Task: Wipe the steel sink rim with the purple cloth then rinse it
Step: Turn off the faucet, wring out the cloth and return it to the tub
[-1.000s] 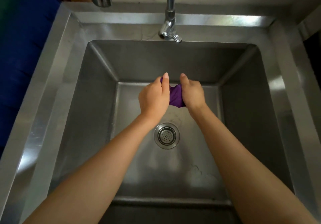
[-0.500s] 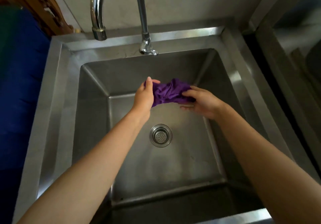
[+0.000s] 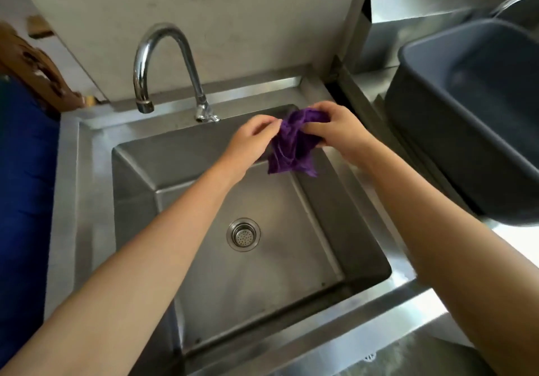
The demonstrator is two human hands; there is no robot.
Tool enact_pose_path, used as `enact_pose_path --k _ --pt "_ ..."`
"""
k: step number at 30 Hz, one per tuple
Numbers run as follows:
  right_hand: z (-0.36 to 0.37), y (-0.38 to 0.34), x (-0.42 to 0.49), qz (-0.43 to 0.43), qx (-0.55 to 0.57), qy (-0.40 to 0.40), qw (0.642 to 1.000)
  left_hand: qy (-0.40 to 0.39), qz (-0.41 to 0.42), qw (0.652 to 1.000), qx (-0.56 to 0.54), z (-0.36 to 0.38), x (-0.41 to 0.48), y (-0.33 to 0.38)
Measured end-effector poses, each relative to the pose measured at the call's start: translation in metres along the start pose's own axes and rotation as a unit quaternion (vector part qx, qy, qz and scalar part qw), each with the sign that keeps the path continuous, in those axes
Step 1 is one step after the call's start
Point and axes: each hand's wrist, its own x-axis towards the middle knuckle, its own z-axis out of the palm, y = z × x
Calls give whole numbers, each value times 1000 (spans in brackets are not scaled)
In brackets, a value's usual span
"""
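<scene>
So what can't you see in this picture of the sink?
All from the head view:
- The purple cloth: its gripped parts are hidden inside the left hand and right hand.
- The grey tub: cut off by the right edge, its inside too blurred to tell what it holds.
- The sink rim: its near edge runs under both arms.
- The faucet: any handle is too small to make out.

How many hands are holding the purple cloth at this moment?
2. The left hand pinches the purple cloth at its left edge; the right hand grips its upper right part. Both hold it above the back right corner of the sink.
</scene>
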Motion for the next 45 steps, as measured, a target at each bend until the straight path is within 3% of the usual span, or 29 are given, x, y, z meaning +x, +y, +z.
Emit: enact_pose_path --k 3,9,16,24,26,27,30,32,34,36,39,43,45 --pt "-41 -56 -46 -21 -37 96 994 -112 33 993 13 23 -29 64" --pt "-78 -87 -63 36 -37 2 999 -111 93 989 17 24 -18 96" --pt "-159 -126 -99 -42 -52 -30 997 -174 161 971 45 43 -15 176" --pt "-242 -127 -138 -152 203 -22 967 -316 192 925 81 102 -27 254" --pt "-271 -125 -148 -146 142 13 979 -280 216 925 137 123 -24 273" --pt "-285 -123 -151 -137 50 48 988 -250 233 923 175 134 -21 280" --pt "-317 -122 -157 -117 -194 158 961 -194 275 899 281 169 -15 290" --pt "-333 -120 -163 -117 -137 186 966 -184 290 889 303 195 -12 292" --pt "-348 -112 -168 -116 50 157 979 -214 253 923 197 220 -16 294" --pt "-359 -94 -168 -123 165 157 966 -269 169 948 23 248 -23 297" --pt "-367 -56 -155 -83 184 171 964 -308 95 943 -81 287 -26 296" --pt "-356 -22 -147 10 253 46 966 -341 18 929 -140 314 -14 283" --pt "-358 -6 -140 11 250 85 964 -332 -7 934 -136 316 -3 270"
